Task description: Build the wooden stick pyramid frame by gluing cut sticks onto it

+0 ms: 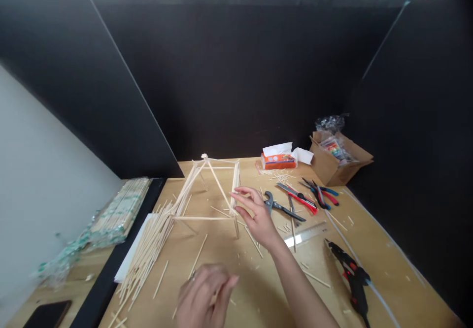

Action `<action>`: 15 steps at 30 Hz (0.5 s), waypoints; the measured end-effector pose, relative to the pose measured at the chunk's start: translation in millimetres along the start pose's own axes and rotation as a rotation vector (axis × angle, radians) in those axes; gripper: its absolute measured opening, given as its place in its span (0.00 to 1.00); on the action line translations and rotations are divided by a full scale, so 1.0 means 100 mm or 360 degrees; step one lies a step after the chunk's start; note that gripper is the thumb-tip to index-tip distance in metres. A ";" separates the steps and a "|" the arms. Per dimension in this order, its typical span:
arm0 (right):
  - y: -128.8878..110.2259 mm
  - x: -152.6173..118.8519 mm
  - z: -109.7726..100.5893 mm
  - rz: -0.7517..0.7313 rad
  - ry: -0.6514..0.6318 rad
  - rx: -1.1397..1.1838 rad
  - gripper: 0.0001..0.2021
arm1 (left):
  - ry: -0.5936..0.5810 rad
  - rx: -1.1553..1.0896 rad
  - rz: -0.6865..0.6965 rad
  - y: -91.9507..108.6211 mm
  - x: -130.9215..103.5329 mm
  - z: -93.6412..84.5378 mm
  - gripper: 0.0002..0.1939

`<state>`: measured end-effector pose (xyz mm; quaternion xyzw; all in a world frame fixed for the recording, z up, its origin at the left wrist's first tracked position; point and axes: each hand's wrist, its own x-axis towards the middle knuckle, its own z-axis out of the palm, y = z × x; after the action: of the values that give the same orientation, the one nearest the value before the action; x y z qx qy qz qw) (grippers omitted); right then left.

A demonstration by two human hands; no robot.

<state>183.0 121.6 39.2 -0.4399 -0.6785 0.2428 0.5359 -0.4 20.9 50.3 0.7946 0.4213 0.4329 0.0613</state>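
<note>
A frame of thin wooden sticks [203, 218] stands on the table, with a slanting stick rising to a whitish blob at its back left corner. At the frame's right side is my right hand [256, 217], its fingers spread and their tips at the upright bundle of sticks; whether they grip it is unclear. Lower down, near the front edge, my left hand [207, 293] is blurred, with its fingers curled together. Anything between those fingertips is too small to make out. Many loose sticks [151, 242] lie in a pile left of the frame.
Right of the frame lie pliers [283, 209], a utility knife [299, 197], more pliers [320, 195] and a clear ruler [306, 234]. A glue gun [351, 271] rests at front right. Behind are a tissue pack [279, 161] and cardboard box [338, 170]. Dark panels [240, 72] enclose the table.
</note>
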 end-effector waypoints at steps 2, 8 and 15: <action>0.02 0.02 0.00 -0.0025 -0.0005 -0.0059 0.16 | 0.0024 -0.0094 -0.0017 -0.06 0.13 0.12 0.01; 0.05 -0.07 -0.06 0.0180 0.0233 0.0103 0.04 | 0.0067 -0.0202 -0.0463 -0.11 0.33 0.27 0.05; 0.08 -0.48 -0.17 0.0634 0.0557 0.0378 0.08 | -0.0008 -0.0550 -0.0733 -0.08 0.23 0.36 0.10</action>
<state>203.5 82.2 13.3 -0.5340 -0.4428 0.3413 0.6343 27.4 52.5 38.9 0.6568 0.5106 0.4710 0.2935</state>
